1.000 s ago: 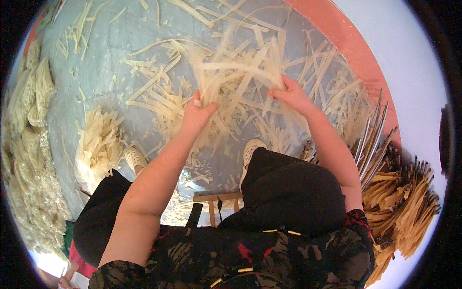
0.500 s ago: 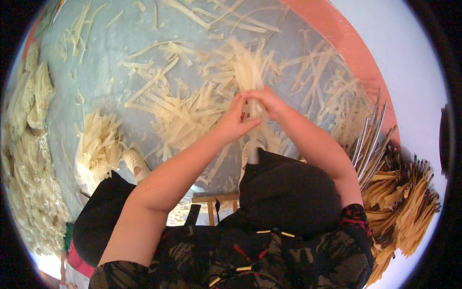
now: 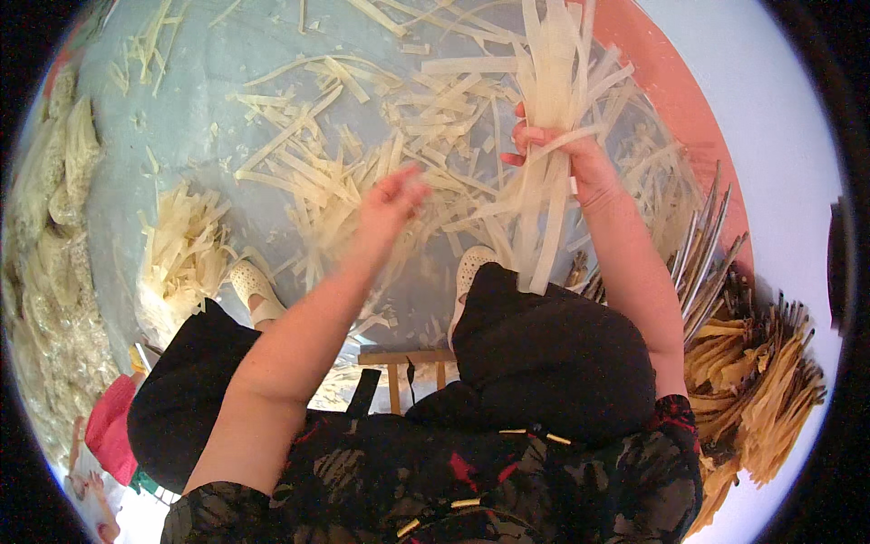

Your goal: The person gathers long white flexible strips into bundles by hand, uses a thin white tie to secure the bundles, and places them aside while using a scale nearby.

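Observation:
My right hand (image 3: 580, 163) is closed around a loose bundle of long, flat, pale cream strips (image 3: 551, 68). The strips fan out above the fist, and several hang below it toward my right knee. Apart from the bundle, my left hand (image 3: 394, 198) hovers over the scattered strips (image 3: 340, 204) on the floor. Its fingers are slightly bent and blurred by motion, and I see nothing held in them. What the strips are made of cannot be told.
A thick clump of similar strips (image 3: 186, 258) stands beside my left shoe (image 3: 254, 288). Plastic-wrapped material (image 3: 68, 317) lines the far left. On the right lean thin rods (image 3: 698, 258) and a pile of brown-yellow sheets on dark sticks (image 3: 761, 390). Another person's hand (image 3: 95, 494) shows at lower left.
My left hand has let go of the bundle and moved left and down. My right hand has carried the strips to the right and a little up, where they now spread apart.

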A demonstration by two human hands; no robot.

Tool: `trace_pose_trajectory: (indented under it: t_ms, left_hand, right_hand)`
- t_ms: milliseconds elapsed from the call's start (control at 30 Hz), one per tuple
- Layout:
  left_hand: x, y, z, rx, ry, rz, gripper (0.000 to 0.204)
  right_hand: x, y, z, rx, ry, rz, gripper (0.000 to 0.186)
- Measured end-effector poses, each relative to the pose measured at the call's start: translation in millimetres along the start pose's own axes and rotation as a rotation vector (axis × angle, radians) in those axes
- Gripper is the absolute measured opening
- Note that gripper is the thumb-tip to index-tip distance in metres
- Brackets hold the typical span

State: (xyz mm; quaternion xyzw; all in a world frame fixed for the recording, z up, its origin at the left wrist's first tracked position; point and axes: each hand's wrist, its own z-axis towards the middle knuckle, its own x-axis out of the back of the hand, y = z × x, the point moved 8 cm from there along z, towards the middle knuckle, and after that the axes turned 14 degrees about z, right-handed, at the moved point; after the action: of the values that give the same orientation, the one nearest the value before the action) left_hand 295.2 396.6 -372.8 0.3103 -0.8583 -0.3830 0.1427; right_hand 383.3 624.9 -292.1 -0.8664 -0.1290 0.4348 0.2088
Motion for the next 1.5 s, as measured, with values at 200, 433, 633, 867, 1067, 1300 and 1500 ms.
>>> trace_pose_trajectory:
  t_ms: [200, 433, 633, 867, 1067, 1300, 1500]
  left_hand:
    - [-8.7, 57.0, 73.4, -0.184, 0.027, -0.522, 0.052]
    - [-27.9, -24.9, 34.1, -0.02, 0.116, 0.312, 0.077]
    - [-101.4, -89.9, 12.0, 0.278, -0.302, 0.197, 0.088]
    - [-113.7, -38.7, 20.8, 0.23, -0.389, 0.054, 0.097]
    - [-76.0, 11.3, 25.4, 0.156, 0.039, -0.126, 0.084]
    - [-39.4, 25.4, 62.3, 0.086, 0.076, -0.416, 0.05]
    - [-21.4, 19.0, 56.9, 0.074, 0.062, -0.303, 0.032]
  right_hand:
    - [64.8, 29.2, -3.6, -0.23, 0.296, -0.512, 0.052]
    - [131.5, 54.2, -11.6, -0.191, 0.419, -1.18, 0.06]
    - [121.0, 96.9, -16.5, -0.113, 0.485, -1.24, 0.064]
    - [58.1, 100.9, 6.1, -0.182, 0.172, -0.821, 0.067]
    - [12.3, 91.6, 21.7, -0.083, 0.024, -1.204, 0.062]
    - [44.7, 15.9, 43.9, 0.1, 0.057, -0.764, 0.071]
    - [210.4, -115.3, 23.6, 0.477, 1.314, -1.13, 0.108]
